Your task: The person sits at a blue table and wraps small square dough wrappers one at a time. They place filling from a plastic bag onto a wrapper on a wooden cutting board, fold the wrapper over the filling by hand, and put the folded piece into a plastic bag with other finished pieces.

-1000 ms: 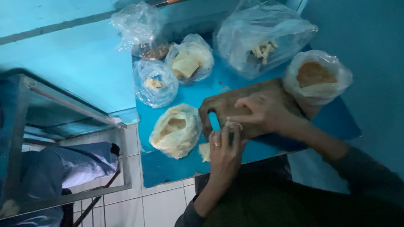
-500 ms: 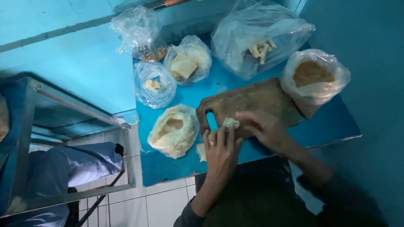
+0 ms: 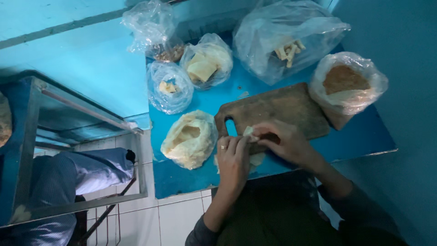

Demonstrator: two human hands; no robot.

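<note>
My left hand [image 3: 233, 161] and my right hand [image 3: 286, 142] meet over the near edge of a brown wooden cutting board [image 3: 277, 109] on a blue tabletop [image 3: 364, 136]. Both pinch a small pale piece of dough or wrapper [image 3: 248, 132] between their fingertips. A ring shows on my left hand. More pale pieces [image 3: 257, 159] lie under my hands, partly hidden. Just left of my left hand sits an open plastic bag of pale dough [image 3: 189, 139].
Several plastic bags stand behind the board: one with pale sticks [image 3: 287, 38], one with brown crumbs [image 3: 347, 86], one with pale sheets [image 3: 205, 66], two smaller ones [image 3: 169, 86] [image 3: 157, 32]. A metal-framed glass case [image 3: 68, 136] and a person's blue sleeve [image 3: 86, 171] are left.
My right hand has drawn back from the middle of the board to its near edge, joining my left hand on the small pale piece. The camera view has shifted slightly.
</note>
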